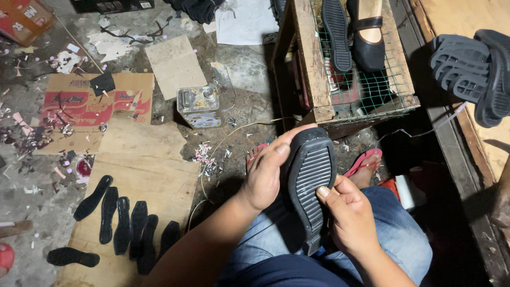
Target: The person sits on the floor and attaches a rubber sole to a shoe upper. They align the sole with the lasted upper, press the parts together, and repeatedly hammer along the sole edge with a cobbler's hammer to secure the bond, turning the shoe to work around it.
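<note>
- Here we are over the lap: the black ribbed rubber shoe sole [311,183] is held tread-up above the blue-jeaned knees, toe end pointing away towards the wooden crate with green wire mesh [372,93].
- The left hand [265,175] wraps the sole's left edge, thumb laid flat on the toe rim, fingers curled underneath and out of sight.
- The right hand [348,215] closes on the right edge near the waist, thumb pressing the tread, fingers tucked behind.
- To my eye, this is a pressing job: thumbs want to work along the rim evenly, with no spot skipped.
- Best to keep the sole braced between both palms so it doesn't twist.
- A firm, steady squeeze would serve better than a jab, I'd say.
- On the floor to the left, a row of flat black insoles [125,226] lies on brown cardboard [143,165], well apart from the hands.
- A paint-smeared square metal tin [200,106] stands near the crate.
</note>
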Demonstrator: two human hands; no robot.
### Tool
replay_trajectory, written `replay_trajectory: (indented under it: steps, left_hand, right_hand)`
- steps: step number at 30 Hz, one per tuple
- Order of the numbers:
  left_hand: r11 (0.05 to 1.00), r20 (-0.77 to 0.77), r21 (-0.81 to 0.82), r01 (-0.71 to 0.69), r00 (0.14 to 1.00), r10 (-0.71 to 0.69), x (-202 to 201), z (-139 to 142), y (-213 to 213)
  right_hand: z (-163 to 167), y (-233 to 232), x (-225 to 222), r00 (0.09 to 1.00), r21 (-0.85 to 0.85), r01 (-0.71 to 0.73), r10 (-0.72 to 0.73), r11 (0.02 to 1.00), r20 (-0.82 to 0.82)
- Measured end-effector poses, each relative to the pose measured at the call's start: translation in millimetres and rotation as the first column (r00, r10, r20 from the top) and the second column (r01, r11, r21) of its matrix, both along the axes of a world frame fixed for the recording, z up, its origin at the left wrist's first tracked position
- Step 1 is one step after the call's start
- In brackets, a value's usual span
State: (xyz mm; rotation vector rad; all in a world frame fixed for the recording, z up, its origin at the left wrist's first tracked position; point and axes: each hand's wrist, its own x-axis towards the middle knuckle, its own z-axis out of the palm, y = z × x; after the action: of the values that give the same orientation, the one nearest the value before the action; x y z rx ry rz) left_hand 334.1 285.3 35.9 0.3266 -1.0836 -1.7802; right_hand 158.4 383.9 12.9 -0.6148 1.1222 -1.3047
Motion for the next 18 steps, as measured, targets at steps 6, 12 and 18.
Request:
replay_trajectory:
  steps: [6,12,18]
  left_hand:
    - [0.999,0.171,0.014,-0.049,0.984,0.046,9,10,18]
    - [0.995,0.211,0.022,-0.095,0.974,0.088,25,17,32]
    - [0.993,0.249,0.021,-0.119,0.962,0.110,33,19,37]
  right_hand:
    - [-5,13,7,0.995,-0.018,-0.084,0.083,0.996,-0.048]
    - [-13,25,16,0.980,-0.032,-0.152,0.146,0.988,-0.138]
    - [-14,29,19,0.978,-0.028,-0.183,0.179,0.983,-0.105]
